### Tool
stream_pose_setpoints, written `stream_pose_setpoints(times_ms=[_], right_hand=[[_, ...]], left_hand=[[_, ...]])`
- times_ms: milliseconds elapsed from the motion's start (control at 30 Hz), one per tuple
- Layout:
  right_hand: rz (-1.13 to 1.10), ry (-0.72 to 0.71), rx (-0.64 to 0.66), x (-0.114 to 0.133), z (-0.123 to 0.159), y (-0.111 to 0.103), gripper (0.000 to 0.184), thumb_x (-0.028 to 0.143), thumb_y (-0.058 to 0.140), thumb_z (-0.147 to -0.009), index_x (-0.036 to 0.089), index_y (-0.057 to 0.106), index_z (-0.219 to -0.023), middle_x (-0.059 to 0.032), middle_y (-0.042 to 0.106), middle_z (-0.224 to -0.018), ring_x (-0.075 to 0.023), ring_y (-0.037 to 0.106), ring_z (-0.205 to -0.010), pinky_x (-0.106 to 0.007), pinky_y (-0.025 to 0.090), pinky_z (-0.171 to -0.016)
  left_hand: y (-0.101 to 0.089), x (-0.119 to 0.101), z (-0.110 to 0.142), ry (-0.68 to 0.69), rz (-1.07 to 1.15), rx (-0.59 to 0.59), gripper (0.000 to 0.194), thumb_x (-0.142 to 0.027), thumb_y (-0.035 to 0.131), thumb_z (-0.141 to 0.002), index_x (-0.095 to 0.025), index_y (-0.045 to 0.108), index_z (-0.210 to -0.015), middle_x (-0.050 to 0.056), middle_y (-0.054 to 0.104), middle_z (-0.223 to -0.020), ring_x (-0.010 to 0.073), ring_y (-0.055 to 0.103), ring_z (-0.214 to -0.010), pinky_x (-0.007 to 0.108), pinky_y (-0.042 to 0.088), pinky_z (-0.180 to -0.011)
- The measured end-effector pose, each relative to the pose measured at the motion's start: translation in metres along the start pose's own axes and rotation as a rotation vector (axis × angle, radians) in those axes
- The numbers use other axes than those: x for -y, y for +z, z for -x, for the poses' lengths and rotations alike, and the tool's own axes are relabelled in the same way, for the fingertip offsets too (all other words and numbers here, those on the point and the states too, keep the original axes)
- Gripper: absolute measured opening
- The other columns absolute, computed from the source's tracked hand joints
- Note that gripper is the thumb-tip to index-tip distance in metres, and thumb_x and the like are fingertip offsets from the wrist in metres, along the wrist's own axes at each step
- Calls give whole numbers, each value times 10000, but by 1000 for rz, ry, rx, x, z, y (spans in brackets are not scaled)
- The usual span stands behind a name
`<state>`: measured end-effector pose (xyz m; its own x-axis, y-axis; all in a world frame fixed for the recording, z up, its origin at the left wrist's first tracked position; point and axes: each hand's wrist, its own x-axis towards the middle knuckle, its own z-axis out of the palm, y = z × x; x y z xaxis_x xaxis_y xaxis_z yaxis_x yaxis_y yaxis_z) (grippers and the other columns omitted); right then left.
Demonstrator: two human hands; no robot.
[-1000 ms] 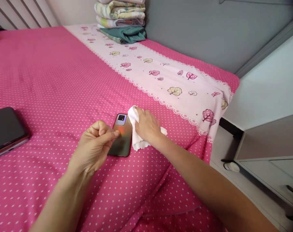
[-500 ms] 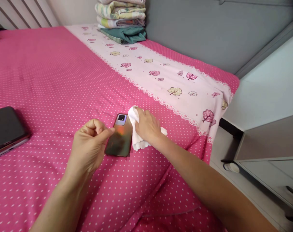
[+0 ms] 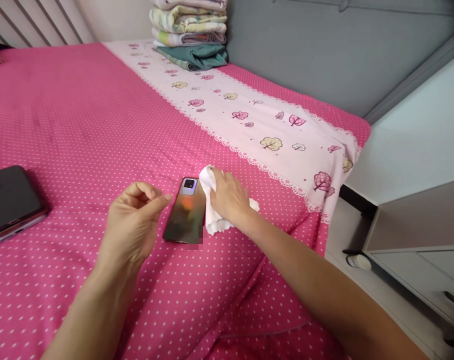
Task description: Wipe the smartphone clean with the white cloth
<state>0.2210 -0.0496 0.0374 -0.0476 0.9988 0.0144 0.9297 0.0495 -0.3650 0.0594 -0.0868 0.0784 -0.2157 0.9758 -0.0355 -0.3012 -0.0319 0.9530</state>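
A smartphone (image 3: 186, 215) lies back up on the pink dotted bedsheet, its camera block at the far end and an orange reflection on its back. Just left of it, my left hand (image 3: 137, 215) hovers with fingers loosely curled and thumb pointing towards the phone. Nothing shows in that hand, and a gap separates it from the phone. On the phone's right side, my right hand (image 3: 230, 194) grips a white cloth (image 3: 215, 220), bunched under the fingers and touching or overlapping the phone's right edge. The fingertips are partly hidden by the cloth.
At the left edge lies a black device or case (image 3: 15, 200) with a pale edge below. Folded bedding (image 3: 189, 35) is stacked by the grey headboard (image 3: 298, 55). Right of the bed stands a cabinet (image 3: 418, 240), with a white round container (image 3: 359, 262) on the floor.
My left hand has drawn back to the left, off the phone, and its fingers have loosened. My right hand and the cloth have stayed in place.
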Motion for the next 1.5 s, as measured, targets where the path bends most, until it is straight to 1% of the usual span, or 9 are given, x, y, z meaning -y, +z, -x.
stream_pose_setpoints(times_ms=[233, 533, 600, 667, 800, 1033, 1200, 1367, 1500], right_hand=[[-5, 4, -7, 1, 0, 0, 507, 237, 434, -871, 276, 342, -1368, -102, 545, -1125, -274, 529, -1038, -411, 450, -807], [-9, 13, -9, 0, 0, 1, 502, 240, 423, -873, 285, 342, -1366, -94, 547, -1119, -273, 530, -1042, -414, 452, -804], [-9, 12, -15, 0, 0, 2, 497, 239, 424, -872, 279, 348, -1362, -94, 548, -1115, -272, 530, -1044, -410, 451, -810], [-11, 14, -13, 1, 0, 2, 489, 241, 422, -877, 277, 348, -1358, -95, 544, -1124, -268, 525, -1056, -404, 447, -820], [-16, 29, -1, 1, 0, 2, 493, 247, 430, -880, 293, 336, -1362, -88, 542, -1140, -259, 519, -1069, -394, 438, -835], [-21, 37, 1, 2, 1, 1, 505, 246, 434, -878, 299, 335, -1370, -86, 550, -1135, -258, 522, -1068, -391, 433, -843], [-27, 28, -10, 1, 1, 3, 503, 236, 434, -874, 290, 347, -1367, -90, 546, -1147, -257, 524, -1069, -391, 431, -850], [-24, 14, -18, 1, 1, 3, 507, 245, 438, -871, 278, 348, -1368, -96, 547, -1139, -263, 531, -1056, -394, 436, -840], [-18, 16, -20, 1, 1, 4, 504, 256, 438, -876, 283, 342, -1370, -95, 546, -1136, -263, 530, -1053, -396, 437, -835]], left_hand=[[3, -5, 3, -169, 183, 171, 165, -67, 714, -589, -190, 614, -636, -24, 599, -685, 87, 576, -653, 194, 531, -691], [4, -5, 3, -173, 177, 164, 157, -175, 787, -580, -196, 669, -683, -25, 591, -628, 82, 547, -595, 210, 543, -652], [5, -2, 4, -84, 88, 139, 170, -193, 800, -572, -205, 681, -692, -19, 620, -646, 93, 566, -599, 211, 530, -615], [6, 2, 7, 118, -44, 86, 162, -178, 797, -581, -219, 686, -691, -18, 638, -669, 103, 575, -616, 220, 513, -617], [5, 8, 14, 541, -379, 39, 179, -127, 771, -619, -260, 679, -696, -23, 621, -723, 143, 561, -739, 279, 471, -752], [-1, 10, 17, 899, -684, -7, 315, -72, 822, -504, -301, 636, -616, -42, 602, -691, 164, 531, -704, 353, 437, -842], [-2, 12, 17, 967, -719, -140, 365, -121, 883, -378, -274, 567, -477, -57, 559, -583, 135, 493, -596, 397, 406, -933], [-5, 16, 17, 970, -720, -184, 375, -137, 885, -390, -268, 539, -453, -61, 529, -567, 125, 475, -581, 414, 380, -977], [-6, 15, 18, 993, -711, -191, 360, -97, 880, -374, -280, 588, -480, -48, 539, -567, 136, 480, -591, 424, 390, -967]])
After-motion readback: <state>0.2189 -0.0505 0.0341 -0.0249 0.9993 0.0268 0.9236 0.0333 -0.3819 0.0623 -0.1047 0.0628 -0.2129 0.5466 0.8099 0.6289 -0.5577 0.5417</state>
